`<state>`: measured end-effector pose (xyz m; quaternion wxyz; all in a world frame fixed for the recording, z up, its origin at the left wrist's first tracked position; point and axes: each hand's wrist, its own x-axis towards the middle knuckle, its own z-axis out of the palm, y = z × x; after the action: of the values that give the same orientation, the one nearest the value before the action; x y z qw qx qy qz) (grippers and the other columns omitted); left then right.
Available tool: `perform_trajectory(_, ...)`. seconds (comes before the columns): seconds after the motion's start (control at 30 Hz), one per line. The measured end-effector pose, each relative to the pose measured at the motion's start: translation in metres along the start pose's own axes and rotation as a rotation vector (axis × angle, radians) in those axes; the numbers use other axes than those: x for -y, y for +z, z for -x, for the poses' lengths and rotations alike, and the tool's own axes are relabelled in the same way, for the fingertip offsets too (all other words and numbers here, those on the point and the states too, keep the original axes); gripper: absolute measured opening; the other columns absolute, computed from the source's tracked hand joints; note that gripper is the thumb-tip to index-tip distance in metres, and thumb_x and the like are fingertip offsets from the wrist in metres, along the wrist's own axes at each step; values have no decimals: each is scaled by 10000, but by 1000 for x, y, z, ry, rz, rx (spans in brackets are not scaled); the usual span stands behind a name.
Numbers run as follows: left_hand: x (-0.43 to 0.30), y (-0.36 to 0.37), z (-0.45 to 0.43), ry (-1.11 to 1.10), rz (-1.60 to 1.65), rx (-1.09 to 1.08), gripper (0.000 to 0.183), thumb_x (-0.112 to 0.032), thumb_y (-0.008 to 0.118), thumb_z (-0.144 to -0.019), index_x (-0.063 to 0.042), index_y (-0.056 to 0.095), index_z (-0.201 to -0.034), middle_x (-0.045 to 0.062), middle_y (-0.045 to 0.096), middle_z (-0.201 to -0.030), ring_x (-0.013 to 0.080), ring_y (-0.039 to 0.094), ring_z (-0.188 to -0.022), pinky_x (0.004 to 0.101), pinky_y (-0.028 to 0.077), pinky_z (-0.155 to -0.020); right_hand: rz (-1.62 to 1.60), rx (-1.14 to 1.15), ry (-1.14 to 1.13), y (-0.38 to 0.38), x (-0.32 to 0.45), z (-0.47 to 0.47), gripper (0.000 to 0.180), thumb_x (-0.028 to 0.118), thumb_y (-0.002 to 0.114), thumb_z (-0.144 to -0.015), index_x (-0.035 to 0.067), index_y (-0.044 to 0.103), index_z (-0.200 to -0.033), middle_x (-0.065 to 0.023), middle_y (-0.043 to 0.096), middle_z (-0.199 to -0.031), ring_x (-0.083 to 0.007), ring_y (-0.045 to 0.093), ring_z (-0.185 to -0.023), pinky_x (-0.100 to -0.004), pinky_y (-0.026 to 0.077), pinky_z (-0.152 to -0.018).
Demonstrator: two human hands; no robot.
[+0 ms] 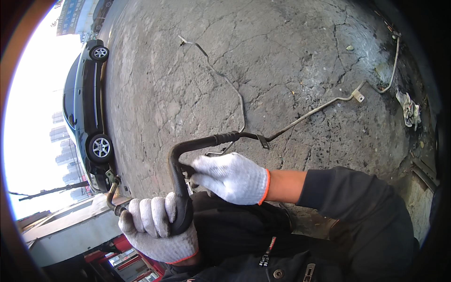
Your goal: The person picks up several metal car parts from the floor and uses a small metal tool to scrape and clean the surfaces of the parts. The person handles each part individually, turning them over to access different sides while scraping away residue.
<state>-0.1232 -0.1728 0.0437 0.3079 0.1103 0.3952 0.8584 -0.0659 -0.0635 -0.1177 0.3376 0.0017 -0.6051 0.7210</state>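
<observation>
My left hand (158, 227), in a white knit glove with an orange cuff edge, grips a black rubber hose (178, 172) near its metal end fitting (113, 179). The hose bends upward and to the right into a crimped sleeve (225, 138). From there a long bent metal pipe (310, 112) with a flat bracket (358, 95) reaches to the far right. My right hand (229, 179), gloved alike, pinches a small dark part (187, 170) against or beside the hose. Fingers and blur hide what that part is.
Behind the hose, a second, thinner bent pipe (241, 102) lies on cracked concrete ground (158, 105). Crumpled paper or plastic (408, 109) lies at the right near dark stains. A dark car (82, 102) stands at the left, sideways in this view. A red cabinet (130, 259) shows lower left.
</observation>
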Motion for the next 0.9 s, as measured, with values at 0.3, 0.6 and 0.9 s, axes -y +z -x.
perform_trajectory(0.3,-2,-4,-2,-7,-43,28,470,-312,504,-1132,-189,436,-684,-45,390,-536,101,387,-493,326,345,-686,113,-73,-118,-2,-10,-9,311,126,688,-1009,-17,670,-1285,-200,758,-993,-381,760,-873,-453,614,-754)
perform_trajectory(0.6,-3,-5,-1,-17,-20,32,463,-313,498,-1133,-189,429,-693,-39,402,-558,104,394,-505,337,352,-712,127,8,-135,-9,-2,2,300,103,754,-977,-34,697,-1238,-162,729,-940,-357,736,-780,-420,592,-666)
perform_trajectory(0.9,-3,-3,-1,-18,-19,34,443,-306,523,-1117,-193,432,-699,-49,390,-539,98,379,-488,323,334,-692,151,8,-310,-8,6,12,175,165,707,-1000,22,692,-1098,-156,687,-829,-351,721,-690,-439,576,-609)
